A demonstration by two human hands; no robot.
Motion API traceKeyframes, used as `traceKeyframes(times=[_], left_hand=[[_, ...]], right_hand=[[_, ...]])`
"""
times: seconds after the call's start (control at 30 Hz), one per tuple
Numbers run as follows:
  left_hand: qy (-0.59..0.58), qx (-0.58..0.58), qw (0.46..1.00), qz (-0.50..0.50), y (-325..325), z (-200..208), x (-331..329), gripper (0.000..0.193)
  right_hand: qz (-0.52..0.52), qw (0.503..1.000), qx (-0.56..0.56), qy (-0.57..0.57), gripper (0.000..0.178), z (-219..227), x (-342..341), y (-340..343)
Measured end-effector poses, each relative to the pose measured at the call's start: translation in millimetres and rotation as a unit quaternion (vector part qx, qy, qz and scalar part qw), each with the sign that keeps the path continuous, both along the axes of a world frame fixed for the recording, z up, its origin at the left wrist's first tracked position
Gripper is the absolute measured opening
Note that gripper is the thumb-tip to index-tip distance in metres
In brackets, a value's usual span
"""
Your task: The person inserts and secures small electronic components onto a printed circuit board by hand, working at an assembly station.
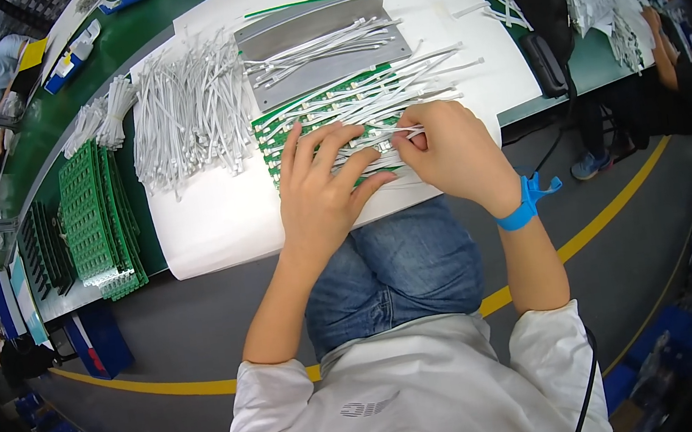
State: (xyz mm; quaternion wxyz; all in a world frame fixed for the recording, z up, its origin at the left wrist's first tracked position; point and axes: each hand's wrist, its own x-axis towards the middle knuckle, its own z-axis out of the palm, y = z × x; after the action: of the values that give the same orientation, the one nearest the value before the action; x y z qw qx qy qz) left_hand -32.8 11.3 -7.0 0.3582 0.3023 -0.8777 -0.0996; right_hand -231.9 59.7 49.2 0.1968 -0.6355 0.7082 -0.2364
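Note:
A green circuit board panel [265, 131] with rows of small white connectors lies on white sheeting near the table's front edge. Many thin white cables [424, 75] are strewn across it, their ends pointing right. Over the board's left and front part rests my left hand [313, 186], fingers spread apart and the tips touching the board or cables. My right hand [449, 149] comes from the right, thumb and fingertips pinched on a white cable [410, 133] close to the board. The fingers partly hide that cable's end. A blue strap [520, 211] circles my right wrist.
Behind the board a grey metal plate with a raised back [308, 28] carries more cables. A big cable pile [188, 106] lies left of it. Green boards [89, 224] stand stacked at far left. A black device [545, 65] sits at the right edge. Other people work nearby.

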Motion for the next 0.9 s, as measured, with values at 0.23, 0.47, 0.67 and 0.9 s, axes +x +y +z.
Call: traceKeyframes(times=[0.23,0.47,0.67,0.9], left_hand=[[0.007,0.003,1.000,0.000,0.8,-2.4,-0.8,0.031],[0.008,0.013,1.000,-0.009,1.0,-1.3,0.5,0.035],[0.004,0.015,1.000,-0.011,0.5,-1.4,1.2,0.037],[0.001,0.021,1.000,-0.012,0.8,-1.2,0.5,0.035]], right_hand=[[-0.016,0.999,-0.006,-0.029,0.019,-7.0,0.8,2.4],[-0.006,0.999,-0.030,-0.043,0.016,-15.9,4.3,2.1],[0.012,0.997,-0.064,-0.038,0.009,-23.6,-0.3,0.5],[0.018,0.996,-0.035,-0.078,0.011,-17.5,-2.9,1.5]])
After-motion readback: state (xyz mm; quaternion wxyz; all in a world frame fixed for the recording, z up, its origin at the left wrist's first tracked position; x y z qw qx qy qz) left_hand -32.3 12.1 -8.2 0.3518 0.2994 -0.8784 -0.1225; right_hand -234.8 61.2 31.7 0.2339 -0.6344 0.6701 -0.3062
